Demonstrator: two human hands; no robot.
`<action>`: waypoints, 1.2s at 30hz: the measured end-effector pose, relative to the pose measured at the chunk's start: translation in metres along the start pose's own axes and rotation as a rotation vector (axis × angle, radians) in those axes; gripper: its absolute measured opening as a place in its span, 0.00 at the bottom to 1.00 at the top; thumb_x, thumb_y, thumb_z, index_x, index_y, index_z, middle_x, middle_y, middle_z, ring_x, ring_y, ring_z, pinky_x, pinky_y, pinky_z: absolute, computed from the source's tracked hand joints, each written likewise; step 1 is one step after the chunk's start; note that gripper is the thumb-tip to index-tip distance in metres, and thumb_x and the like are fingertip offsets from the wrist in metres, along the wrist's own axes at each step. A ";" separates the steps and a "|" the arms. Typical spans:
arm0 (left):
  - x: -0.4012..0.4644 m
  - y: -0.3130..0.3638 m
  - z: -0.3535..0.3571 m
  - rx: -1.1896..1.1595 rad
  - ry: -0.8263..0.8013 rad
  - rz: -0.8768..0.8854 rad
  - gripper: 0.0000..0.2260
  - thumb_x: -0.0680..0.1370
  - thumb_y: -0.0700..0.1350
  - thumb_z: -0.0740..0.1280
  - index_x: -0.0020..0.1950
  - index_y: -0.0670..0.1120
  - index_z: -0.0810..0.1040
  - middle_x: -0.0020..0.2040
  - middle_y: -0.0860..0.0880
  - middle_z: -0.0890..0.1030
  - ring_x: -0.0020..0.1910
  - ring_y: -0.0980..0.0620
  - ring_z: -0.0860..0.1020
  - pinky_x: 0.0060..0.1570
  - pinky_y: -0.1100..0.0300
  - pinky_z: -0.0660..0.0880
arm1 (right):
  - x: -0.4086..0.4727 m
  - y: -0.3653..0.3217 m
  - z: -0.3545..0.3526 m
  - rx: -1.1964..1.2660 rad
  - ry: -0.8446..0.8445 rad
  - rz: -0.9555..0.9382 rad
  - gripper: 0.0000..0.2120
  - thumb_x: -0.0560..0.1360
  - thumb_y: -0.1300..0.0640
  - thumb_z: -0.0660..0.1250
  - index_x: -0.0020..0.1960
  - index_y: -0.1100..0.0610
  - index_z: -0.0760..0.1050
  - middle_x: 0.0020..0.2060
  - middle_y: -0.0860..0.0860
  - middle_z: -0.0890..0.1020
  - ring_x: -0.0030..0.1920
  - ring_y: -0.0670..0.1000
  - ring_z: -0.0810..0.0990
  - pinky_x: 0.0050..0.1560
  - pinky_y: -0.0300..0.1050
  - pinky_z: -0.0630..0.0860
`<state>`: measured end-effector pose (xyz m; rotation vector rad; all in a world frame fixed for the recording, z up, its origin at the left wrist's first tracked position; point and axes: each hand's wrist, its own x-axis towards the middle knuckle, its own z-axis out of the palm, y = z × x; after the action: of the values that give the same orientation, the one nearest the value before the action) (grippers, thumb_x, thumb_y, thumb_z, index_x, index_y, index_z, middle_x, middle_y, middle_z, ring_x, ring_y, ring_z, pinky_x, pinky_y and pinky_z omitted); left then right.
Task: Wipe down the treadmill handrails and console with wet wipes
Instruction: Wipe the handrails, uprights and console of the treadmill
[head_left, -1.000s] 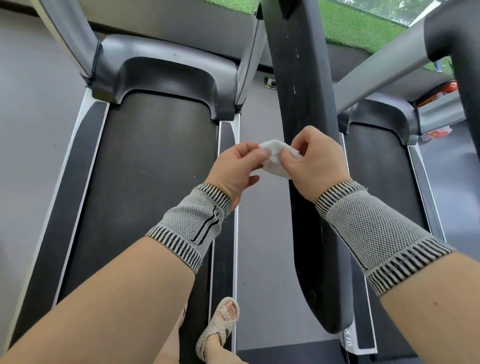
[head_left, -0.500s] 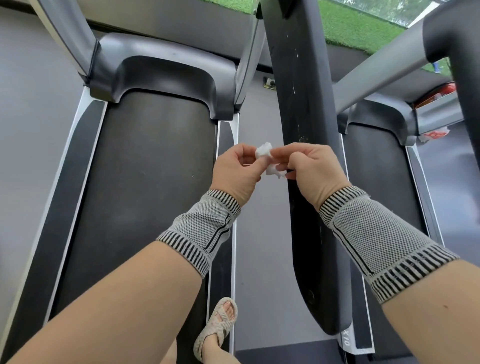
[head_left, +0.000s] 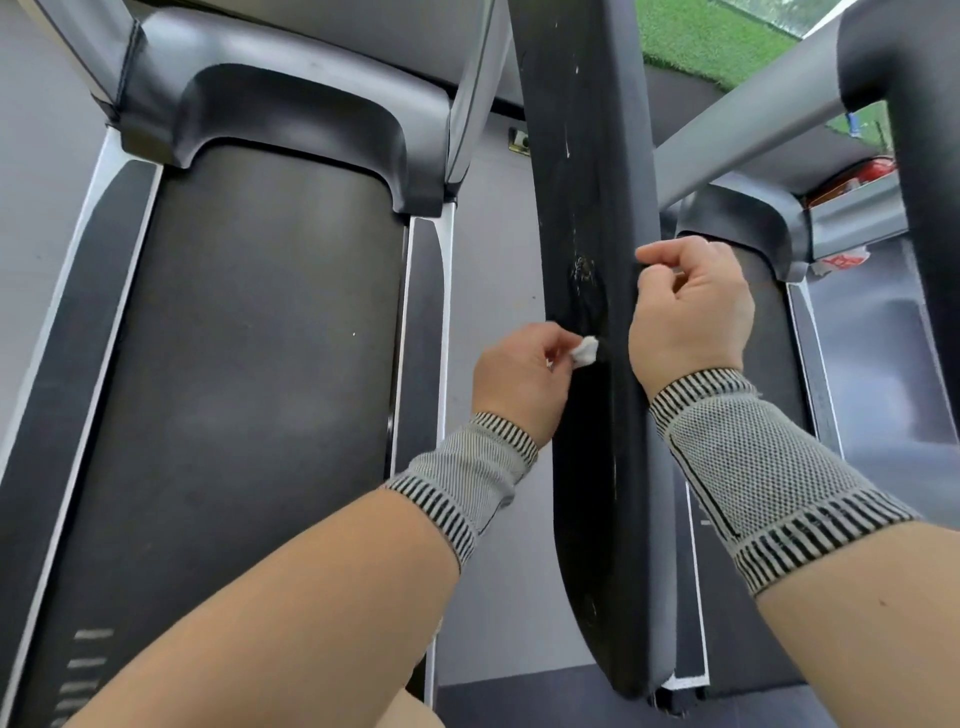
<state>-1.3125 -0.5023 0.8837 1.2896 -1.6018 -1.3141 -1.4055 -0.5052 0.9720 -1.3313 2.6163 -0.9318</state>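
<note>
Head view: our small crumpled white wet wipe (head_left: 585, 352), soft and limp, sits pinched in our left hand (head_left: 522, 379) against the scuffed black padded handrail (head_left: 592, 312); our right hand (head_left: 688, 306) curls empty beside it.

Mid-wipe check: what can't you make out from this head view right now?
- Whether the wipe, pinched in the left hand, touches the handrail: too small.
- Whether the right hand holds anything: curled fingers hide it.
- Handrail's underside: faces away.
- Console: cut off by top edge.
</note>
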 end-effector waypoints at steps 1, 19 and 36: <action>0.011 0.004 0.000 0.002 0.005 -0.007 0.04 0.76 0.43 0.69 0.48 0.46 0.83 0.44 0.50 0.83 0.44 0.51 0.80 0.49 0.52 0.78 | 0.001 0.001 0.003 0.001 0.014 0.001 0.09 0.75 0.62 0.60 0.45 0.53 0.78 0.45 0.45 0.73 0.43 0.43 0.72 0.41 0.20 0.63; 0.016 0.003 0.001 -0.016 0.021 0.113 0.08 0.77 0.47 0.67 0.53 0.47 0.82 0.44 0.51 0.84 0.42 0.51 0.82 0.46 0.52 0.79 | 0.004 0.004 0.008 0.039 0.032 0.037 0.07 0.75 0.60 0.60 0.44 0.52 0.76 0.45 0.44 0.72 0.37 0.40 0.71 0.41 0.28 0.67; 0.051 0.015 0.002 0.049 0.092 0.154 0.06 0.74 0.42 0.68 0.49 0.44 0.83 0.43 0.48 0.83 0.42 0.47 0.81 0.44 0.49 0.79 | 0.030 0.002 0.018 -0.060 0.089 0.031 0.08 0.77 0.59 0.58 0.49 0.56 0.76 0.48 0.49 0.75 0.45 0.45 0.71 0.42 0.27 0.60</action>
<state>-1.3321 -0.5502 0.8935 1.2119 -1.6433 -1.1121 -1.4200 -0.5350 0.9625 -1.2872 2.7430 -0.9366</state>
